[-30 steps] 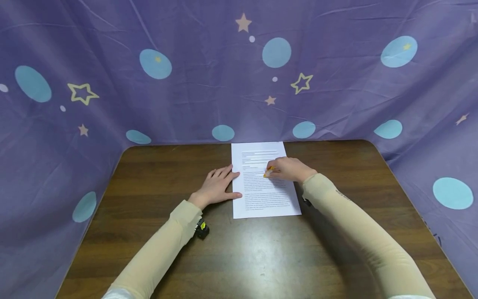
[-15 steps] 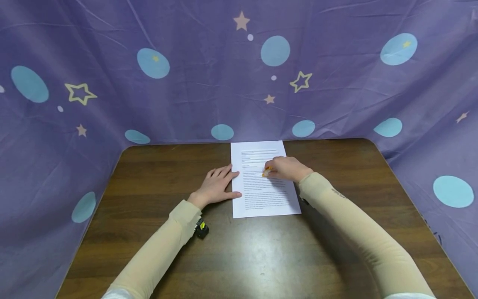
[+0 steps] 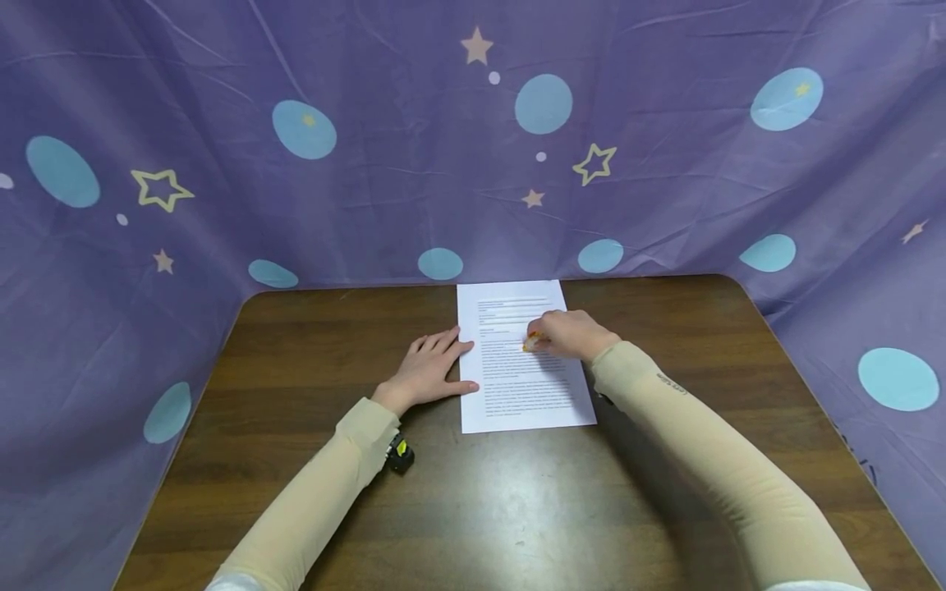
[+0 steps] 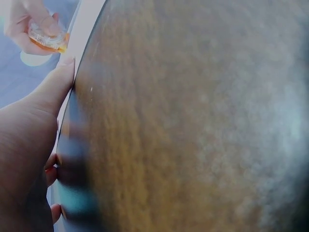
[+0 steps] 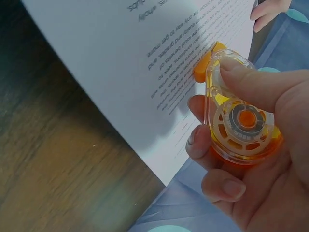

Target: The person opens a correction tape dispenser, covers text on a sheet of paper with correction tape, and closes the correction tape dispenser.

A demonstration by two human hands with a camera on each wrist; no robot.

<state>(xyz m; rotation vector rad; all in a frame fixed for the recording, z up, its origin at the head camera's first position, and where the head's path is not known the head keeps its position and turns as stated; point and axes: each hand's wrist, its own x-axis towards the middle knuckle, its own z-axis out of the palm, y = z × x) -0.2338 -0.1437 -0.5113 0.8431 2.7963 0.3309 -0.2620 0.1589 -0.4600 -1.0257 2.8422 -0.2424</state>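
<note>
A printed white sheet point(image 3: 517, 402) lies at the back middle of the table. My left hand point(image 3: 424, 373) rests with spread fingers on the table and the sheet's left edge. My right hand point(image 3: 572, 335) pinches a small orange and clear tape dispenser point(image 3: 531, 341) over the text, right of the sheet's middle. Seen by the right wrist camera, the dispenser point(image 5: 241, 121) has a clear round case with an orange hub, thumb on one side and fingers curled behind; its orange tip point(image 5: 203, 67) is at the printed lines. Whether the tip touches the paper, I cannot tell.
The brown wooden table point(image 3: 310, 345) has a purple curtain point(image 3: 384, 164) with stars and blue spots close behind it and at both sides. A small black device point(image 3: 401, 454) sits at my left wrist.
The view has shifted slightly. My right hand, still pinching the dispenser, has moved a little to the left since a second ago. My left hand stays in place.
</note>
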